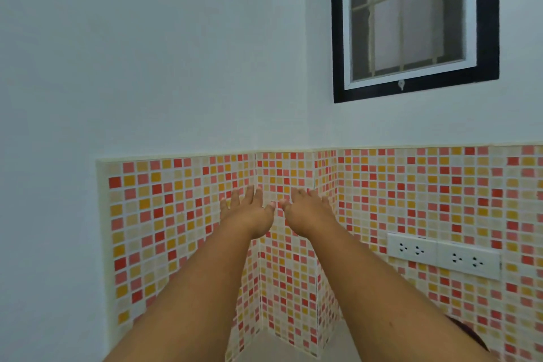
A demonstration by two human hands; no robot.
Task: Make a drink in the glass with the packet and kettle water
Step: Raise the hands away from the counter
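My left hand and my right hand are stretched out side by side in front of me, palms down, fingers spread, thumbs almost touching. Neither hand holds anything. Both arms reach toward the tiled corner of the wall. No glass, packet or kettle is in view.
A mosaic backsplash of red, orange and yellow tiles wraps the corner. Two white double sockets sit on the right wall. A dark-framed window is above. A strip of pale counter shows at the bottom, with a dark object's edge at lower right.
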